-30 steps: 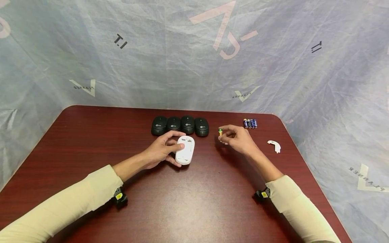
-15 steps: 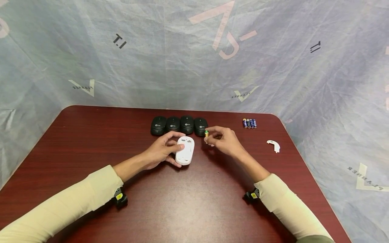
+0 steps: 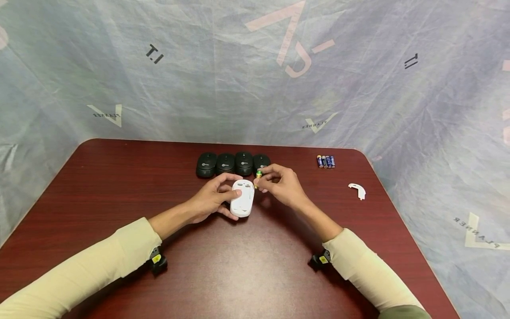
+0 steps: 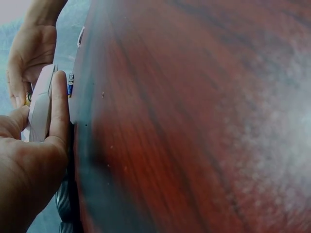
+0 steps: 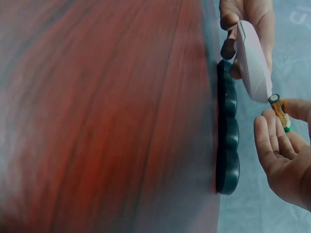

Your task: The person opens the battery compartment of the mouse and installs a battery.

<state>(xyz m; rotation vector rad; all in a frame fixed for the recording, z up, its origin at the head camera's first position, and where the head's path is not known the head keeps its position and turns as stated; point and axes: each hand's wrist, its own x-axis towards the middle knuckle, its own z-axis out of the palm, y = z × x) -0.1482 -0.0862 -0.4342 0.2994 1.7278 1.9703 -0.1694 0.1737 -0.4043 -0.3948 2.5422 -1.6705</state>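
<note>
The white mouse (image 3: 242, 204), open underside showing, is at mid-frame, grasped by the fingers of the left hand (image 3: 211, 196); keep it steady. Just beside its right edge, the right hand (image 3: 282, 186) pinches a battery (image 3: 259, 174), ends best left free.

**Bright light, white shine and soft haze**

It is bright in the head view. Light seems to fall from above, and it makes a big white glow at 6 o'clock on the shiny dark-red wooden table (image 3: 99, 190). Dark shadows lie under the cream cloth sleeves (image 3: 87, 274). The oval white plastic mouse (image 3: 241, 206) looks nearly washed out. The left wrist view has strong, milky glare at 3 o'clock; the right one is paler at 9 o'clock. Both wrist views look bluish and fuzzy.
</note>
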